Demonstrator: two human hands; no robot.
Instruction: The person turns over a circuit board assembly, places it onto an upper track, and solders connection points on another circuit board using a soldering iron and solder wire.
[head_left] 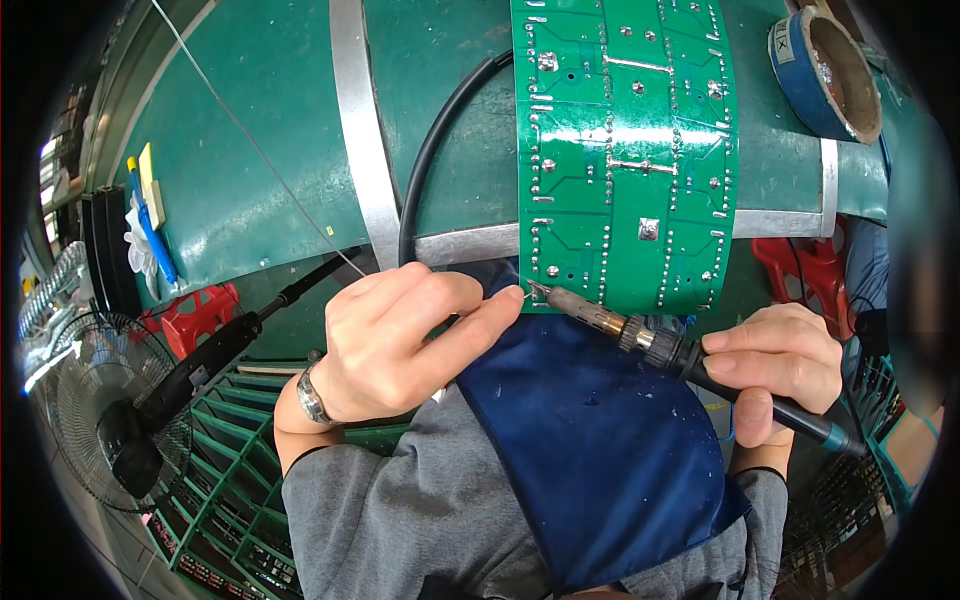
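A long green circuit board [640, 262] with rows of silver solder joints lies before me and reaches past the bench's near edge. My right hand [780, 365] grips the black handle of a soldering iron [655, 342], whose tip meets the board's near left corner. Pinched between the thumb and fingers of my left hand [410, 335] is a thin solder wire [262, 150], running up to the far left. Its short free end sticks out beside the iron's tip. Whether wire and tip touch is too small to tell.
A blue and brown round tub [825, 75] stands at the back right of the green bench [240, 120]. A black hose [430, 150] curves left of the board. At the left are a blue-handled tool [152, 235] and a fan [120, 420]. Red stools [800, 275] stand below.
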